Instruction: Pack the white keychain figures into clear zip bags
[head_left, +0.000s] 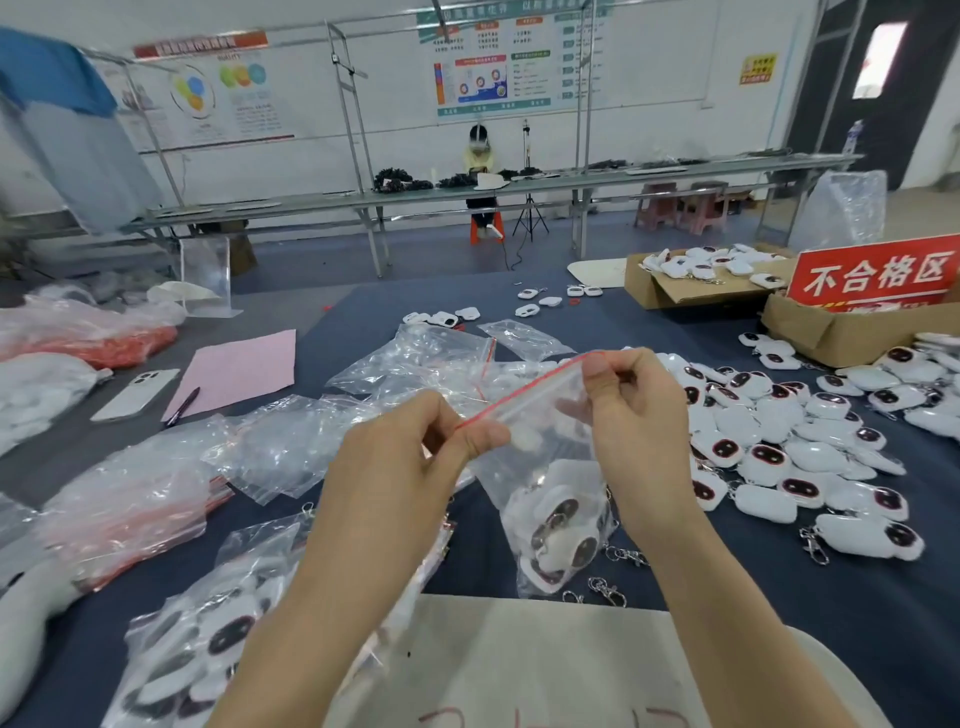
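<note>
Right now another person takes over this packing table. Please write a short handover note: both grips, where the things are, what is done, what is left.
The left grip pinches the lower end of the red zip strip on a clear zip bag; the right grip pinches the upper end.
The bag holds white figures; whether the zip is fully sealed cannot be told.
Done: filled bags lie at the lower left.
To do: a large pile of loose figures waits on the right; empty bags lie ahead of the hands.
</note>
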